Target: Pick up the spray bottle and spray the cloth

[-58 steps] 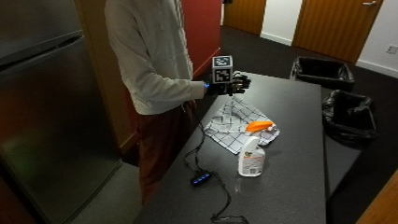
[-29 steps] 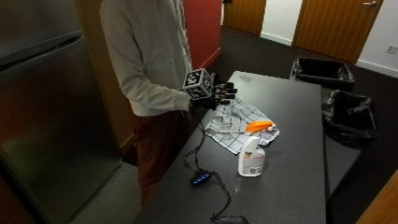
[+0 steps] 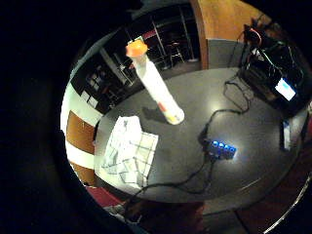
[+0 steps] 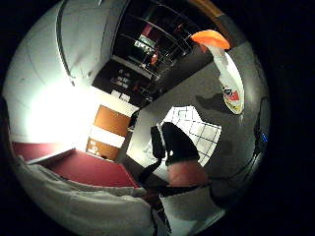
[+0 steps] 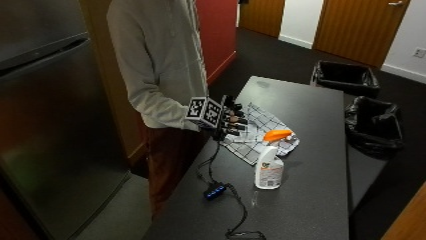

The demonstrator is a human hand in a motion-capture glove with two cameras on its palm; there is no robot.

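bottle (image 5: 269, 162) stands upright on the dark surface (image 5: 313, 200), white with an orange trigger head, just near of the cloth (image 5: 256, 131) and touching nothing else. the checked cloth lies rumpled and flat on the surface, toward the left edge where the person stands. the gloved right hand (image 5: 228, 120) hovers over the cloth's left part, fingers loosely spread and relaxed, grasping nothing, apart from the bottle. in the palm views the bottle (image 3: 155, 83) rises beside the cloth (image 3: 127, 152), and the thumb (image 4: 173, 142) shows above the cloth (image 4: 202, 132). a black cable runs from the hand down to a small box with blue lights (image 5: 214, 190) on the surface, near left of the bottle.
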